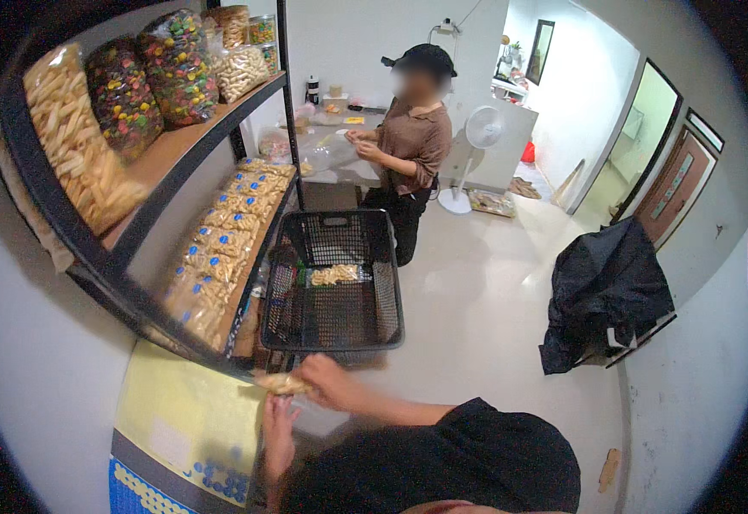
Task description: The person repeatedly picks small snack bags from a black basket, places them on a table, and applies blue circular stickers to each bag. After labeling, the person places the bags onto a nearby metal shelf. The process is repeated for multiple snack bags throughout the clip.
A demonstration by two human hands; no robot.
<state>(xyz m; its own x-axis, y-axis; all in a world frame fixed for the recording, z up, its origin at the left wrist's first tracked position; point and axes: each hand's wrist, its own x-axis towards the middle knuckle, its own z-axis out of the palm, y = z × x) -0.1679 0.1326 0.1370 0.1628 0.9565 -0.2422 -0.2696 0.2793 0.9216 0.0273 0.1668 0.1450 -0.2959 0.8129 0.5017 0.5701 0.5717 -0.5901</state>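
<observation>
My right hand point(329, 380) grips a clear plastic packet of pale snacks point(284, 384), somewhat blurred, in front of the shelf's near corner. Just below the packet is my left hand point(279, 427), its fingers apart and their tips close to the packet's underside; whether they touch it is unclear. Beyond my hands, a black plastic basket point(383, 350) holds one similar packet point(335, 275) at its far end. To the left, the lower shelf carries rows of snack packets point(223, 239) with blue round labels.
A black metal rack point(287, 96) rises on the left, with large snack bags point(178, 67) on its upper shelf. Behind the basket, a person point(415, 141) handles clear plastic at a table point(322, 138). A white fan point(483, 128) and a black-covered object point(605, 289) stand further right.
</observation>
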